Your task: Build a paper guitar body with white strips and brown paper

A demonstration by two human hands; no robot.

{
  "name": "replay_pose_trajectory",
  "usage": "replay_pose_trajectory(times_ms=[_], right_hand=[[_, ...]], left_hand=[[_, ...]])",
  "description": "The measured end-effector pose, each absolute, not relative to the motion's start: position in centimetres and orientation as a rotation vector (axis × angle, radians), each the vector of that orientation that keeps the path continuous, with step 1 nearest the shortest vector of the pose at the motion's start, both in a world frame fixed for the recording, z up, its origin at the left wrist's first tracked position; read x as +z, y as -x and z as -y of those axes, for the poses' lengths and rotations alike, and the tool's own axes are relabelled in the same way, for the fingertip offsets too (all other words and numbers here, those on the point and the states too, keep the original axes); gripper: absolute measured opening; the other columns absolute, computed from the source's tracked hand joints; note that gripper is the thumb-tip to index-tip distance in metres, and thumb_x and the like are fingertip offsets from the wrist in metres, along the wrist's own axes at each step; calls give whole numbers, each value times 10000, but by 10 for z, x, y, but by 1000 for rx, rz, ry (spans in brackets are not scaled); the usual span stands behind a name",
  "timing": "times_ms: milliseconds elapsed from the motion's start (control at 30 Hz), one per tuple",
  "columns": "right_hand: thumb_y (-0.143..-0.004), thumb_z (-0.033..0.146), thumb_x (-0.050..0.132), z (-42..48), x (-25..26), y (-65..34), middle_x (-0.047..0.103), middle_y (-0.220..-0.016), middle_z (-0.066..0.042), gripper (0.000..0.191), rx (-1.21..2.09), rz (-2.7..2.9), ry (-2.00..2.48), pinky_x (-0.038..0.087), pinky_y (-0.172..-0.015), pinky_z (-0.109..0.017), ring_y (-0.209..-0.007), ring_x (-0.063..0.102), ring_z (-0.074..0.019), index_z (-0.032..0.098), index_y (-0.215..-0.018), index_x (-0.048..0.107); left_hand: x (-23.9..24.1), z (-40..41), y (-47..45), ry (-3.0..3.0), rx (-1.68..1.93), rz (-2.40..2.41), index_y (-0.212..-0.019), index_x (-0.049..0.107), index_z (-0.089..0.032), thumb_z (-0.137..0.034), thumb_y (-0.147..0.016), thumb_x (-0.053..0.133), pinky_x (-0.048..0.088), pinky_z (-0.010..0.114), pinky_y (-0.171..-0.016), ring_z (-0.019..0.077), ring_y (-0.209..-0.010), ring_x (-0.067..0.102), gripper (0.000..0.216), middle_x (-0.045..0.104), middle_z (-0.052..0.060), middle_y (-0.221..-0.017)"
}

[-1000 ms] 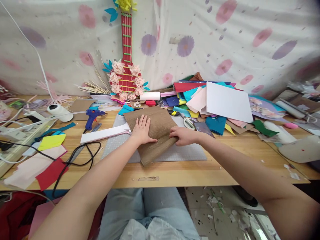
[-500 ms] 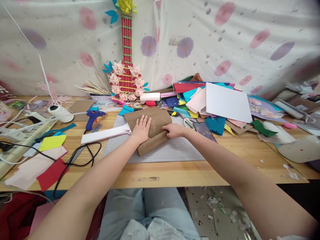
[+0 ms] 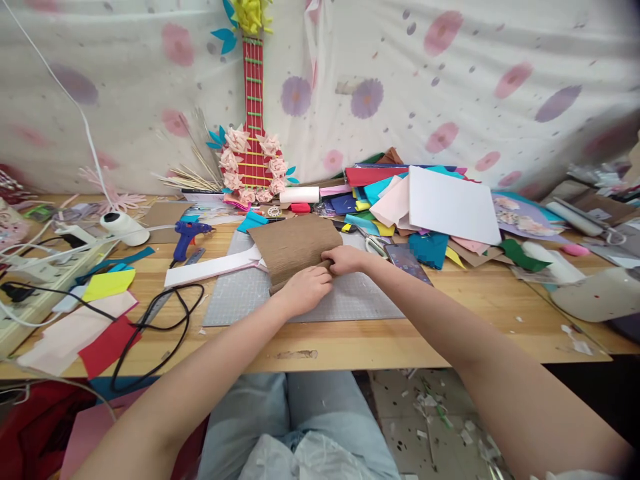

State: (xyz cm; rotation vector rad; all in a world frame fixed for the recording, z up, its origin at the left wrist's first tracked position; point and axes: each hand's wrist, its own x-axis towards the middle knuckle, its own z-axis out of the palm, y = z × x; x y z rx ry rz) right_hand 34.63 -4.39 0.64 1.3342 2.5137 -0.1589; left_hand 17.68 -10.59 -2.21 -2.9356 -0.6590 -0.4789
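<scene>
A sheet of brown crepe paper (image 3: 297, 245) lies over the grey cutting mat (image 3: 230, 303), its near edge folded over. My right hand (image 3: 345, 259) grips the fold at its right end, fingers curled in. Along the near edge, my left hand (image 3: 307, 291) presses on the fold with fingers bent round it; its fingertips almost meet the right hand. Part of the fold is hidden under the left hand. A white strip (image 3: 215, 267) reaches from the paper's left side.
To the left are a blue glue gun (image 3: 189, 239), a looped black cable (image 3: 187, 307) and a power strip (image 3: 55, 283). Behind stands a red paper guitar (image 3: 254, 153) with pink flowers. Scissors (image 3: 376, 247), a phone (image 3: 407, 262) and a white board (image 3: 453, 205) lie right.
My left hand has moved from lying flat on the sheet down to the folded near edge, fingers now bent. The fold looks narrower. My right hand has stayed at its end.
</scene>
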Motion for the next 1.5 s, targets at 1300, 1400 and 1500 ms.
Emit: replay_pose_trajectory(times_ms=[1300,1400,1500], right_hand=[[-841,504,393,74,-60,-388,544,-1194,-173,641,-741,-2497,-2929,436,-881,-359,-1054,558,-233,117,-1340,285],[-804,543,436,74,-60,-386,532,-1203,-180,693,-744,-2455,-2919,441,-882,-346,-1117,530,-238,111,-1328,295],[-759,530,514,70,-61,-383,531,-1202,-176,700,-804,-2440,-2985,439,-893,-360,-1133,523,-247,133,-1307,332]], left_hand=[[-45,108,-166,2863,-900,1118,-1046,559,-161,-115,-853,435,424,391,-956,196,-1058,458,234,554,76,-1081],[-45,109,-166,2859,-900,1111,-1049,547,-156,-115,-855,428,417,389,-962,199,-1057,457,232,552,75,-1085],[-45,109,-166,2849,-890,1118,-1092,521,-154,-113,-852,429,410,394,-968,205,-1072,454,260,543,80,-1115]])
